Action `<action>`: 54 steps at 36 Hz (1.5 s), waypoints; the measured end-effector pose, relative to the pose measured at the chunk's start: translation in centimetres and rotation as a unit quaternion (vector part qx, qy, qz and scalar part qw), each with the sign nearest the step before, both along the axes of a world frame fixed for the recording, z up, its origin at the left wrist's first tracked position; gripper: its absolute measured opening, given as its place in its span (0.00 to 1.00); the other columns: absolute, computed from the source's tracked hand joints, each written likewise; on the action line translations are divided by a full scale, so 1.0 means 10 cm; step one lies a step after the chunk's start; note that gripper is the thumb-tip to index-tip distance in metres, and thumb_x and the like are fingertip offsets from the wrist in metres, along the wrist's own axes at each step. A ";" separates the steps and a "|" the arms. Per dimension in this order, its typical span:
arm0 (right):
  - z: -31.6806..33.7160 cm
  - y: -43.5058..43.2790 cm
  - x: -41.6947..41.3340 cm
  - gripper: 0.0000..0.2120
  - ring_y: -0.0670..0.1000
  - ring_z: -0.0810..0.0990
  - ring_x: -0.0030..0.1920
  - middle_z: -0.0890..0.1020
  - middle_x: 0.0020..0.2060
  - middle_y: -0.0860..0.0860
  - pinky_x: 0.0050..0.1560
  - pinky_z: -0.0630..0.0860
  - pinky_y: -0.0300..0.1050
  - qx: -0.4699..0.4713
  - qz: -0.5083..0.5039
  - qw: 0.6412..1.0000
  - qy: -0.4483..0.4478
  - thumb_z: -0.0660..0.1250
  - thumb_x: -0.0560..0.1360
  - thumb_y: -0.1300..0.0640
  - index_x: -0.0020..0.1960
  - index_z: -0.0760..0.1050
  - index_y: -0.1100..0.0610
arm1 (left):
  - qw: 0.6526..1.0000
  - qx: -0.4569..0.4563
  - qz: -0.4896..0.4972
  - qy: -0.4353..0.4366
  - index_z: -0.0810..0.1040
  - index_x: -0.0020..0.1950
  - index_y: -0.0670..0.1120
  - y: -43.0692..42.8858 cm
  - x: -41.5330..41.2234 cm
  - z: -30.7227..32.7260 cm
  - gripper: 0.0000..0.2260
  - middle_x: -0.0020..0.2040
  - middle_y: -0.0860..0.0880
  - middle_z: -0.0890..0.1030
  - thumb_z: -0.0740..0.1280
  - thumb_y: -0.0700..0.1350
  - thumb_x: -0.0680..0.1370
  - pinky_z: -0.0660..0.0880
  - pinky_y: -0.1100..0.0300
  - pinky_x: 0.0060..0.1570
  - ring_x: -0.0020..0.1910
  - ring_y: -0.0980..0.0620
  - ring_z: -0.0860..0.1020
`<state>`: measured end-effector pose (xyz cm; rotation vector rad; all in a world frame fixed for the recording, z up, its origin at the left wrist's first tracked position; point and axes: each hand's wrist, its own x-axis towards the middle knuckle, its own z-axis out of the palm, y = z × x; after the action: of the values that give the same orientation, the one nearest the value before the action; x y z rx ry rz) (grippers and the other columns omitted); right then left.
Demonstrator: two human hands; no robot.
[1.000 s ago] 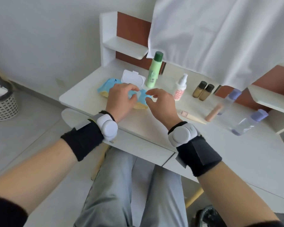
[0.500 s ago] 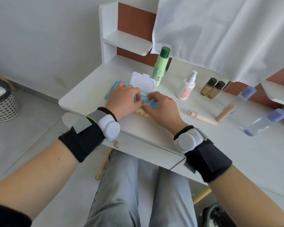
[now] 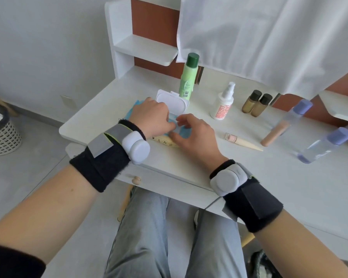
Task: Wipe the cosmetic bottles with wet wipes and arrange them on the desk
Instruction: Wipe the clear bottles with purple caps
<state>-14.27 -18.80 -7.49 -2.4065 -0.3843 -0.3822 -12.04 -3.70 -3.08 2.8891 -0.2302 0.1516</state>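
Both hands meet over a blue wet-wipe pack point(image 3: 184, 132) that lies flat on the white surface point(image 3: 269, 189), near its front edge. The left hand point(image 3: 151, 117) sits knuckles-up on the pack's left part, its fingers curled down over the pack and holding it in place. The right hand point(image 3: 195, 137) touches it from the other side, thumb and forefinger bent toward each other and pinching at the pack's opening. Whether a wipe or only the pack's film lies between them cannot be told. The pack's white lid point(image 3: 173, 102) stands flipped open just beyond the left hand's knuckles. Just beyond that lid a tall green bottle point(image 3: 188, 77) with a dark green cap stands upright. Beyond the right hand and a little to its right stands a white spray bottle point(image 3: 222, 105) with red print. Farther right of it two small amber bottles point(image 3: 255, 103) with dark caps stand touching each other. Just to the right of the right hand a slim tube with a pointed beige cap point(image 3: 243, 142) lies on its side. Beyond it lies a beige tube point(image 3: 275, 133), and well out to the right two clear bottles with lavender caps point(image 3: 323, 145) also lie down. A white cloth point(image 3: 269, 37) hangs above the far side of the surface. Each wrist wears a black band with a pale round unit. On the floor well to the left of the left hand stands a woven basket point(image 3: 2, 137).
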 end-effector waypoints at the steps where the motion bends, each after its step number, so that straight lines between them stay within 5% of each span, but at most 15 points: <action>1: 0.00 -0.01 0.00 0.19 0.52 0.79 0.50 0.83 0.49 0.46 0.52 0.73 0.46 -0.001 0.002 1.000 0.002 0.74 0.70 0.50 0.59 0.77 0.54 | 1.000 -0.009 0.002 0.001 0.81 0.44 0.49 0.00 0.00 -0.01 0.10 0.44 0.46 0.79 0.65 0.53 0.73 0.67 0.55 0.44 0.55 0.46 0.70; 7: 0.02 -0.08 -0.03 0.17 0.53 0.77 0.50 0.82 0.50 0.48 0.52 0.72 0.45 0.006 0.021 0.999 0.023 0.74 0.70 0.52 0.58 0.77 0.54 | 0.996 -0.079 0.004 0.040 0.81 0.43 0.47 0.05 0.05 -0.15 0.10 0.43 0.48 0.81 0.63 0.50 0.74 0.72 0.52 0.49 0.56 0.48 0.68; 12: 0.03 -0.14 -0.03 0.16 0.53 0.76 0.49 0.81 0.49 0.50 0.51 0.69 0.42 0.000 0.038 0.998 0.041 0.74 0.71 0.53 0.57 0.79 0.54 | 0.975 -0.212 -0.022 0.062 0.77 0.36 0.40 0.13 0.10 -0.15 0.09 0.35 0.46 0.78 0.64 0.43 0.74 0.68 0.56 0.38 0.38 0.48 0.72; 16: 0.05 -0.12 -0.02 0.14 0.52 0.77 0.48 0.78 0.48 0.49 0.48 0.67 0.38 -0.009 0.035 0.998 0.049 0.75 0.71 0.54 0.56 0.80 0.53 | 0.922 -0.379 0.001 0.072 0.70 0.33 0.44 0.24 0.10 -0.15 0.11 0.30 0.49 0.69 0.62 0.41 0.76 0.61 0.65 0.28 0.28 0.56 0.65; 20: 0.14 -0.10 -0.01 0.14 0.47 0.75 0.46 0.74 0.48 0.47 0.48 0.67 0.36 -0.024 0.051 0.994 0.089 0.74 0.72 0.53 0.57 0.80 0.52 | 0.848 -0.524 0.064 0.035 0.71 0.35 0.45 0.34 0.07 -0.27 0.08 0.34 0.47 0.71 0.61 0.44 0.75 0.64 0.61 0.33 0.32 0.54 0.67; 26: 0.31 -0.01 0.10 0.12 0.49 0.75 0.46 0.75 0.47 0.49 0.48 0.68 0.41 -0.075 0.040 0.990 0.114 0.70 0.75 0.47 0.56 0.81 0.49 | 0.832 -0.550 0.075 0.024 0.72 0.35 0.45 0.31 0.05 -0.29 0.08 0.36 0.42 0.72 0.59 0.48 0.70 0.65 0.58 0.37 0.35 0.51 0.68; 32: 0.28 0.22 0.16 0.08 0.53 0.77 0.47 0.81 0.44 0.51 0.43 0.65 0.41 -0.134 0.006 0.990 0.039 0.66 0.77 0.55 0.51 0.84 0.51 | 0.824 -0.561 0.078 0.011 0.72 0.33 0.46 0.33 0.05 -0.31 0.09 0.36 0.43 0.73 0.59 0.48 0.71 0.67 0.57 0.38 0.34 0.50 0.70; 43: 0.22 0.38 0.23 0.08 0.58 0.79 0.46 0.84 0.45 0.53 0.43 0.73 0.45 -0.170 -0.034 0.983 0.060 0.66 0.76 0.55 0.50 0.84 0.50 | 0.849 -0.519 0.094 -0.041 0.72 0.32 0.46 0.29 0.09 -0.41 0.10 0.25 0.58 0.74 0.61 0.43 0.74 0.69 0.57 0.37 0.31 0.54 0.70; 54: 0.34 0.47 0.30 0.09 0.56 0.74 0.42 0.80 0.48 0.53 0.41 0.70 0.46 -0.209 -0.063 0.968 0.123 0.63 0.76 0.55 0.52 0.80 0.53 | 0.858 -0.501 0.098 -0.056 0.72 0.32 0.46 0.28 0.08 -0.42 0.10 0.28 0.54 0.74 0.62 0.43 0.74 0.68 0.58 0.38 0.32 0.54 0.70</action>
<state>-11.28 -14.12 -4.12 -2.8590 -0.2152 -0.0545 -11.19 -0.95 -7.28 1.8474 0.1123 0.3505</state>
